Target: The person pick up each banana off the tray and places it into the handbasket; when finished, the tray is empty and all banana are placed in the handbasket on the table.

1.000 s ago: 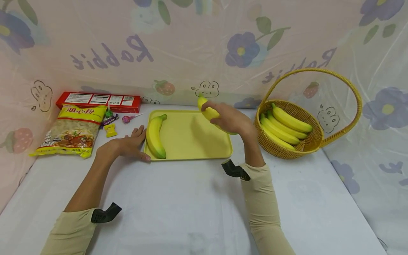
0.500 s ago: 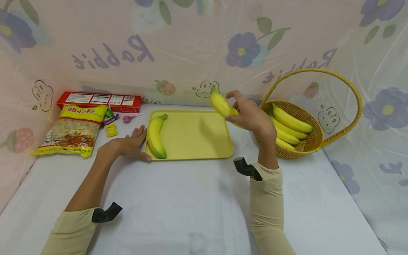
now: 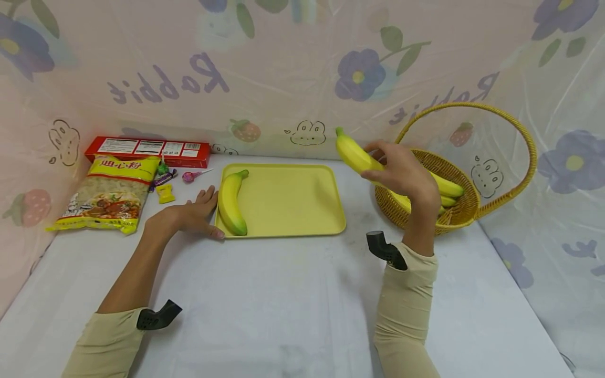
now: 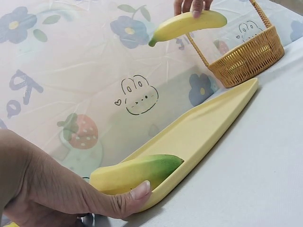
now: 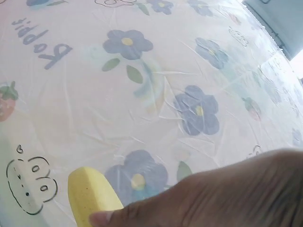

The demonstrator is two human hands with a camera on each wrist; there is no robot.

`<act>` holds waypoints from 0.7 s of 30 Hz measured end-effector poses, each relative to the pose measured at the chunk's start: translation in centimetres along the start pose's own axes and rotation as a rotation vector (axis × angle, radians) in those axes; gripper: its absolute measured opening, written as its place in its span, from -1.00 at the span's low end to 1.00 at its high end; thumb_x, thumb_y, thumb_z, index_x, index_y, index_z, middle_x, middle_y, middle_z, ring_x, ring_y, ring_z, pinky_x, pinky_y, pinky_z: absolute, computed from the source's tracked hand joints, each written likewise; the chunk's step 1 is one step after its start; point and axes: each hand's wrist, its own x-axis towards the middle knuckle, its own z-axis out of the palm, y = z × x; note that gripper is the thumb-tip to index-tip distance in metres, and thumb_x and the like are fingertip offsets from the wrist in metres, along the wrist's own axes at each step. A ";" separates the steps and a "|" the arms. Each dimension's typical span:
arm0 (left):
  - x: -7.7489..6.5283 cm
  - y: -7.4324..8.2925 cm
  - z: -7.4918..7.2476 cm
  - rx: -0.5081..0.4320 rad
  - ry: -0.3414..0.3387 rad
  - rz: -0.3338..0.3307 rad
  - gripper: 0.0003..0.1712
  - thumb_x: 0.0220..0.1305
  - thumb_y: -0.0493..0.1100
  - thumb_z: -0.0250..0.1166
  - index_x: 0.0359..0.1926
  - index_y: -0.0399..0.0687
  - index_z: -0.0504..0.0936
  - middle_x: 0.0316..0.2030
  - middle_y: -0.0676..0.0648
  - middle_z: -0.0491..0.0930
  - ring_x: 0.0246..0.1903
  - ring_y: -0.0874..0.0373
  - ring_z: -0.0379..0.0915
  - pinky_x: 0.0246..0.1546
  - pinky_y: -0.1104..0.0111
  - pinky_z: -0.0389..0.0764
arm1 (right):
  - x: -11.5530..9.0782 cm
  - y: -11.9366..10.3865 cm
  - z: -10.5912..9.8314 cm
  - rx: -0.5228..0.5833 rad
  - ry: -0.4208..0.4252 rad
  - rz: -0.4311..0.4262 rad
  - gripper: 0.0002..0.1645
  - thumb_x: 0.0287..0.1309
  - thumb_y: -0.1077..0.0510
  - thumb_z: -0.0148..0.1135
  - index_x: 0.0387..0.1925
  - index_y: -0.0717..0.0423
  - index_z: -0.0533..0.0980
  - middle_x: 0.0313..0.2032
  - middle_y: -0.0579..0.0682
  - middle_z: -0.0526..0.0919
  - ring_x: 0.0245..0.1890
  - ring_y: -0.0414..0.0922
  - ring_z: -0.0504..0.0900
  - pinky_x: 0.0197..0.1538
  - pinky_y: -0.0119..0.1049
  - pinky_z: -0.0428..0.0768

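My right hand (image 3: pixel 402 170) grips a banana (image 3: pixel 354 153) in the air near the left side of the wicker basket (image 3: pixel 425 229); the left wrist view shows this banana (image 4: pixel 189 26) pinched from above. Several bananas (image 3: pixel 450 188) lie inside the basket, partly hidden by the right hand. A second loose banana (image 3: pixel 230 205) lies along the left end of the yellow tray (image 3: pixel 293 199). My left hand (image 3: pixel 189 214) rests at the tray's left edge with its fingers extended; its thumb (image 4: pixel 137 191) touches the rim beside that banana.
On the left lies a yellow-topped food bag (image 3: pixel 111 194) in front of a red box (image 3: pixel 148 151). Wrapped candies (image 3: pixel 164 192) and a lollipop (image 3: pixel 189 176) sit between the bag and the tray. The basket's tall handle (image 3: pixel 531 152) arches over its right side.
My right hand has carried the banana rightward from above the tray to beside the basket. My left hand and the banana on the tray have stayed in place.
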 end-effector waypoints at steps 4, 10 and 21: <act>0.1 -0.1 0.1 0.001 0.003 0.002 0.52 0.15 0.31 0.49 0.64 -0.37 -0.33 0.63 -0.47 -0.47 0.63 -0.46 -0.56 0.57 -0.37 -0.28 | -0.7 0.9 -0.7 0.001 0.025 0.015 -0.36 0.38 0.16 0.32 0.41 0.22 0.40 0.23 0.39 0.60 0.26 0.27 0.58 0.33 0.21 0.56; 0.1 -0.1 0.0 0.001 0.008 0.008 0.51 0.16 0.29 0.50 0.64 -0.38 -0.33 0.63 -0.47 -0.47 0.63 -0.46 -0.56 0.57 -0.37 -0.29 | -1.7 2.5 -1.7 0.004 0.046 0.096 -0.35 0.43 0.13 0.27 0.45 0.17 0.33 0.32 0.42 0.50 0.26 0.30 0.51 0.30 0.28 0.52; -0.1 -0.2 0.0 -0.007 0.008 0.023 0.52 0.16 0.28 0.51 0.63 -0.42 -0.34 0.62 -0.49 -0.48 0.62 -0.48 -0.58 0.57 -0.38 -0.30 | -3.3 6.6 -2.6 -0.004 0.143 0.271 -0.26 0.47 0.16 0.20 0.51 0.34 0.20 0.42 0.52 0.35 0.35 0.43 0.39 0.38 0.40 0.41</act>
